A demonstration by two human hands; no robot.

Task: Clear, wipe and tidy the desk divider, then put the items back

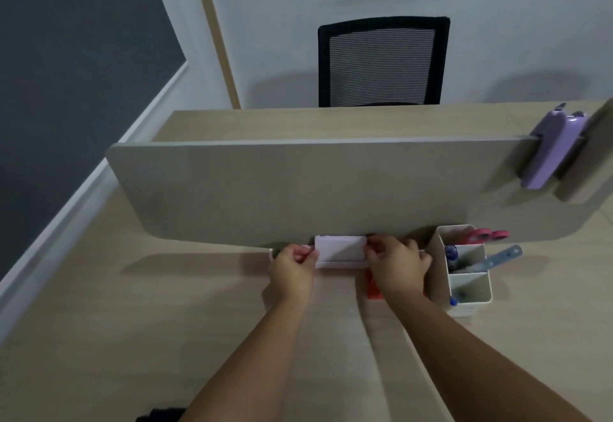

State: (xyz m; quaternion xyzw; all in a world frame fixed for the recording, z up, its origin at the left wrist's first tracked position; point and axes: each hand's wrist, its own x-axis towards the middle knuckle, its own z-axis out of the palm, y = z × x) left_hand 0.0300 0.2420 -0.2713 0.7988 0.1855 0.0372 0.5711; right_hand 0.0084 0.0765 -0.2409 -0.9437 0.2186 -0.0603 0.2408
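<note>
Left hand (292,264) and right hand (396,264) pinch opposite ends of white box (340,250) at foot of desk divider (298,189), on tabletop (166,322). Pen organizer (464,275) just right.

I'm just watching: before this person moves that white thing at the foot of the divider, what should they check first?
1. Both hands on the white holder: ok, left hand and right hand pinch its two ends.
2. Grip firm enough to lift: cannot tell.
3. Holder's contents: cannot tell.
4. Desk space toward the person: ok, bare wood.
5. Pen organizer close beside the right hand: not ok, easy to knock.
6. Purple stapler clipped on the divider: not ok, not yet removed.
</note>
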